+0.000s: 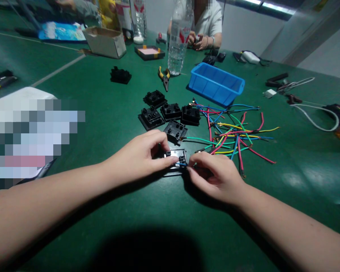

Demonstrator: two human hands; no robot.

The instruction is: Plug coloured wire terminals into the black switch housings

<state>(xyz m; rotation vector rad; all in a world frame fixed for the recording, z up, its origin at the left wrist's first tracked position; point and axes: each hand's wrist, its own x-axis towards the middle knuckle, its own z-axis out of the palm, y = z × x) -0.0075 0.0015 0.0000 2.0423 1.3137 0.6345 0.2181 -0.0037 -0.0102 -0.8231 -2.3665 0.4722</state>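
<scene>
Close in front of me a black plastic socket housing (174,173) lies on the green table, its inner side up. My left hand (147,151) is closed around its left side, the thumb lying across the top. A short blue wire (181,164) reaches over the housing, and my right hand (215,172) pinches its right end between thumb and fingertips. Just beyond sits another black housing (175,131) with the end of a green wire (195,139) at its corner. Several more black housings (151,118) are grouped behind it.
Loose coloured wires (238,136) spread to the right. Behind them stands a blue bin (215,85), with pliers (165,78) and a water bottle (177,49) to its left. A cardboard box (104,41) is farther back. Another person's hands (200,41) are across the table.
</scene>
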